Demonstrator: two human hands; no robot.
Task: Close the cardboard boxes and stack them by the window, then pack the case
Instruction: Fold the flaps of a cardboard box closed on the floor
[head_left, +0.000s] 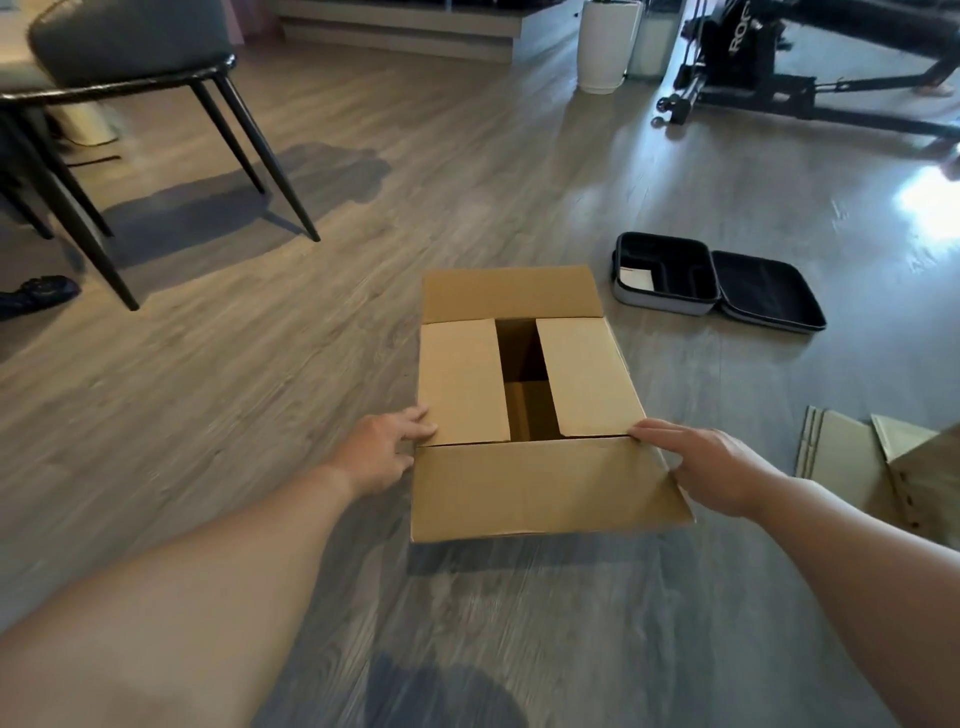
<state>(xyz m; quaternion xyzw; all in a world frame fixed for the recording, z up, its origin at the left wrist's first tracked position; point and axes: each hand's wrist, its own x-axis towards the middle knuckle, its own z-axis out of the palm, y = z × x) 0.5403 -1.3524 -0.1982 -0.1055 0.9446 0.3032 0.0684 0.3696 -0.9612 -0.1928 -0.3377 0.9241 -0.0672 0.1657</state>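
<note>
A brown cardboard box (540, 483) stands on the wooden floor in front of me. Its two side flaps are folded in with a gap between them; the near and far flaps stick outward. My left hand (382, 449) touches the box's near left corner, fingers reaching onto the left flap's edge. My right hand (701, 462) rests with straight fingers on the near right corner, at the fold of the near flap. A black case (717, 280) lies open on the floor to the right behind the box, with a white card in its left half.
Flat cardboard pieces (852, 457) lie at the right edge. A grey chair (135, 57) with thin black legs stands at back left, a dark shoe (36, 293) beside it. A white vase (605, 44) and black wheeled equipment (779, 78) stand at the back right.
</note>
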